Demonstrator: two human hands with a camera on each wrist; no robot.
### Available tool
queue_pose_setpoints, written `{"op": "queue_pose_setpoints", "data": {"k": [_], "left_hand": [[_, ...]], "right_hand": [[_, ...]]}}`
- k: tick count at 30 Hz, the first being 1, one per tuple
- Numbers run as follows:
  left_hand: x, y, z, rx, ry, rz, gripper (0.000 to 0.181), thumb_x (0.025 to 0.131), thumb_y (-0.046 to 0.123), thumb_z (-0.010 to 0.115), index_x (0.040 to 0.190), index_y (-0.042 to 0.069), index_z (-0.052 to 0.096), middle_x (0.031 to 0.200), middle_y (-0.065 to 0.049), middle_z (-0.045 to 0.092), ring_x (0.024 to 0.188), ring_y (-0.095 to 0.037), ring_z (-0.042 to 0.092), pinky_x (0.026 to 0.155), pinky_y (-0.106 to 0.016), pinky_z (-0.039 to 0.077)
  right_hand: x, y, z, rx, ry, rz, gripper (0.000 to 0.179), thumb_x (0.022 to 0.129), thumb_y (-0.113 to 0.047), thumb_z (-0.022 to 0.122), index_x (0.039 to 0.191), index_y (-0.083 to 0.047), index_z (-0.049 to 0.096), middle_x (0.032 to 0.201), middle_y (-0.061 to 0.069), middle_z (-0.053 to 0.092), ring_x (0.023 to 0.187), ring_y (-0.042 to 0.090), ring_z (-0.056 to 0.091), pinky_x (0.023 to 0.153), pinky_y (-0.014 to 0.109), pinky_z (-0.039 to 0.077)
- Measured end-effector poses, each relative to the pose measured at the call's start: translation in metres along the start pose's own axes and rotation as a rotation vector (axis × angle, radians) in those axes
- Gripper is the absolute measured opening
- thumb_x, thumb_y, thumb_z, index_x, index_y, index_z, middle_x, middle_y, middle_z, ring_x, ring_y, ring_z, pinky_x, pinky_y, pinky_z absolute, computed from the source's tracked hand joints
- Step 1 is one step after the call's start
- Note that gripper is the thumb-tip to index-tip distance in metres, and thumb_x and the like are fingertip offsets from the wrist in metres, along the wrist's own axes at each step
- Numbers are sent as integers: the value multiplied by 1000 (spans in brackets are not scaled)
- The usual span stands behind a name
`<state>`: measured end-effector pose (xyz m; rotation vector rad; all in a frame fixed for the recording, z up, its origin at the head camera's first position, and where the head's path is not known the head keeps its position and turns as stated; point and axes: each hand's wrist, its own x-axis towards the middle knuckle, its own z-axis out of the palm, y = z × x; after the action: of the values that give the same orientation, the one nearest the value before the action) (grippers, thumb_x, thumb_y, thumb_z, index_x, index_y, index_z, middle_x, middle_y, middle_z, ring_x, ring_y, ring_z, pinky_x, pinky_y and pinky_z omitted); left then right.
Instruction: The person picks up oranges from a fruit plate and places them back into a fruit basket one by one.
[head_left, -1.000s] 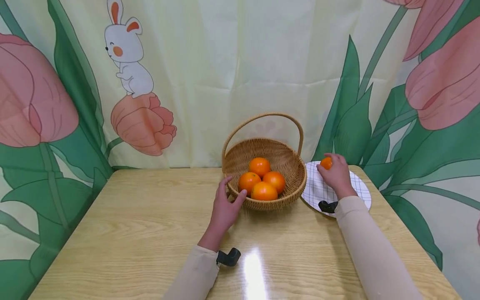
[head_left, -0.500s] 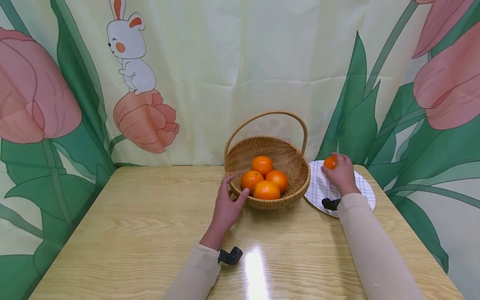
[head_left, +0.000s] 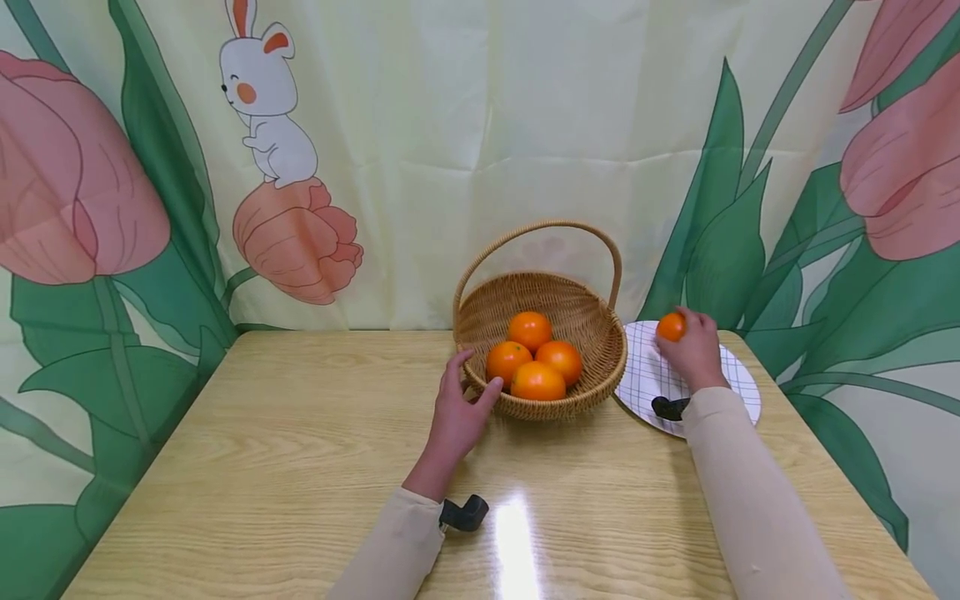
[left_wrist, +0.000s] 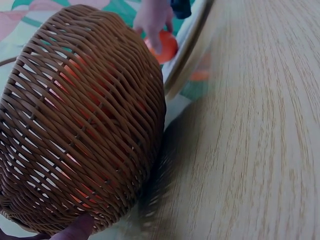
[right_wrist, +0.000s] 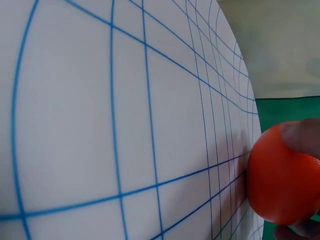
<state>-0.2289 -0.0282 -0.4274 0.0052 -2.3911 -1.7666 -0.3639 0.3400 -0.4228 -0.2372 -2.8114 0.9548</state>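
Note:
A wicker basket (head_left: 589,325) with a tall arched handle stands at the back of the table, its bowl facing forward. Several oranges (head_left: 538,381) are heaped inside it. My left hand (head_left: 456,421) holds the basket's front left rim, thumb and fingers spread along it; in the left wrist view the thumb (left_wrist: 79,227) presses the weave. To the right, my right hand (head_left: 693,354) grips a single orange (head_left: 671,327) over the far part of a round white plate (head_left: 643,383) with blue grid lines. In the right wrist view this orange (right_wrist: 280,175) sits right at the plate's surface between fingers and thumb.
The wooden table (head_left: 300,433) reaches to a flower-printed curtain (head_left: 405,208) just behind the basket. The plate lies near the table's right edge, close beside the basket. Black wrist cameras (head_left: 465,513) sit at both cuffs.
The whole head view has shifted slightly, moving everything a little to the right. Both hands keep their holds, on the basket rim and on the orange over the plate.

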Motion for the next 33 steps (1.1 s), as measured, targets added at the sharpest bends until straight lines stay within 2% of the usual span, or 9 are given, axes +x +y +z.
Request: {"op": "queue_pose_setpoints", "data": {"k": [6,19,26,33], "left_hand": [[-1,3,0,-3,4,-14,67,78,58,58,134,35,31,143,-3,29,122,-34,45,92,-43,47],[-1,3,-3,19,-11,-55,67,78,58,58,135,36,29,143,-5,29,123,-33,45,90,-41,49],[-2,4,-4,24,-8,-59,72,77,60,57,137,32,28,143,-5,29,123,-33,44,89,-42,49],[-3,6,-4,27,-4,-47,72,77,61,58,136,32,29,142,-4,29,120,-33,46,88,-43,50]], "right_hand": [[-7,0,-7,-18,-16,12,71,85,-22,60,144,-14,21,141,30,15,115,50,32,96,63,32],[-37,-13,-18,-37,-12,-48,72,84,-30,63,143,-17,24,140,28,19,114,48,34,93,63,35],[-53,-24,-26,-73,21,-125,73,82,-37,65,142,-15,28,138,27,26,114,45,35,91,62,36],[-69,-44,-39,-103,65,-190,75,79,-44,66,140,-17,31,135,24,32,110,43,39,88,60,40]]}}
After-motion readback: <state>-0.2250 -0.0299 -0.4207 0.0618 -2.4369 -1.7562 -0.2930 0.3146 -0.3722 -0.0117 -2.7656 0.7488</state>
